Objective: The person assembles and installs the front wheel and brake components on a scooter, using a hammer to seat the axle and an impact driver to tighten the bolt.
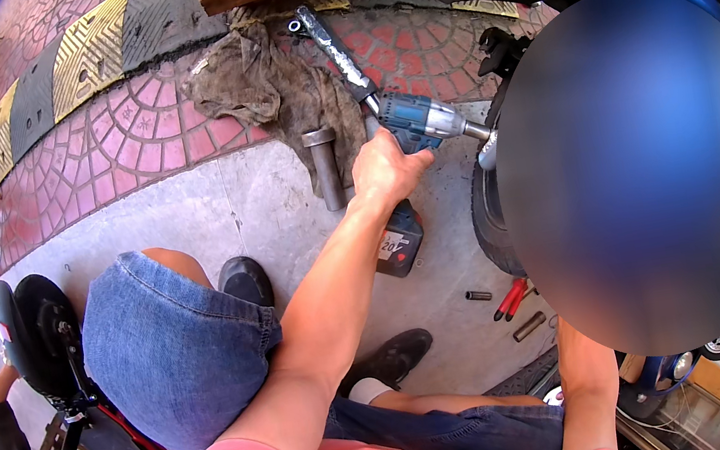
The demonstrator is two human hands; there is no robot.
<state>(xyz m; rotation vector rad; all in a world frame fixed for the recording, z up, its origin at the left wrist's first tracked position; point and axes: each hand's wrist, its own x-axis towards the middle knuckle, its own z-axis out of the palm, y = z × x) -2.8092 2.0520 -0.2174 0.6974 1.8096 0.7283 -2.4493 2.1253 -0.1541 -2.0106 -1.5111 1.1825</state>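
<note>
My left hand [384, 169] is stretched forward and shut on the grip of a blue cordless impact wrench [418, 118]. Its black battery [399, 243] hangs below my wrist. The wrench's nose points right, against the hub beside a black tyre [488, 214]. My right forearm [589, 377] rises at the lower right, and its hand is hidden behind a large blurred patch. I sit low in blue denim shorts, black shoes on the concrete.
A dirty rag [267, 84], a long steel bar [333, 41] and an upright metal tube [326, 169] lie ahead. Red-handled pliers [511, 298] and small sockets [479, 296] lie by the tyre. A yellow-black ramp strip [84, 57] runs behind. A scooter [44, 341] stands left.
</note>
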